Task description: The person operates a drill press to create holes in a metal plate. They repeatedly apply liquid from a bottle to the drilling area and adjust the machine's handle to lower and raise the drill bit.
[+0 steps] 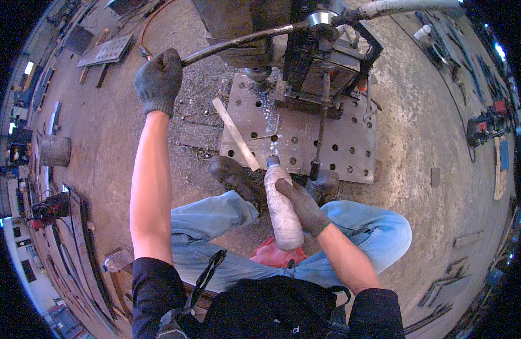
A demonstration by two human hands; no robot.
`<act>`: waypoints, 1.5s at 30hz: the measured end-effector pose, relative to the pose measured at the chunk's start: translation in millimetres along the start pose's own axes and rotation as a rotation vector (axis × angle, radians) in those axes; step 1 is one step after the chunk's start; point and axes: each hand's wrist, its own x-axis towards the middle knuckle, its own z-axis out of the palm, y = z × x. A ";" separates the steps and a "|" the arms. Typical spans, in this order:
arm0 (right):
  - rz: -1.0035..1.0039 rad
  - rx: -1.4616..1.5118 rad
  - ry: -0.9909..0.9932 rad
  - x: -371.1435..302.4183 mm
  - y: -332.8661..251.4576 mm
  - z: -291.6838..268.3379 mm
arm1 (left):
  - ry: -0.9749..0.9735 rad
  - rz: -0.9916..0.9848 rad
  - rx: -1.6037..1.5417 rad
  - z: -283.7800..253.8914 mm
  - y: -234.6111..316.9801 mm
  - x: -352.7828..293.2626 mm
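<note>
My left hand, in a dark knit glove, grips the end of a long metal lever handle of a drill machine that stands on a perforated steel plate. My right hand, also gloved, holds a dusty plastic bottle tilted with its neck pointing at the plate; a thin stream of liquid falls from it. The drill's bit end sits over the plate's far left part. My shoes rest at the plate's near edge.
A flat metal strip lies across the plate's left edge. Metal chips are strewn on the concrete floor. Another perforated plate lies far left, a metal bucket at left, a clear bottle by my seat, tools along the right.
</note>
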 end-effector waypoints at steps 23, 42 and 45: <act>0.010 -0.113 0.047 3.3 0.2 -3.3 | -0.018 -0.015 -0.034 -0.9 0.9 -1.0; -0.112 -0.049 -0.080 -12.2 -15.1 13.6 | -0.002 -0.006 -0.005 3.6 -2.5 -0.5; -0.125 -0.069 -0.069 -13.0 -15.7 15.2 | 0.006 0.013 -0.024 2.5 -1.4 -1.7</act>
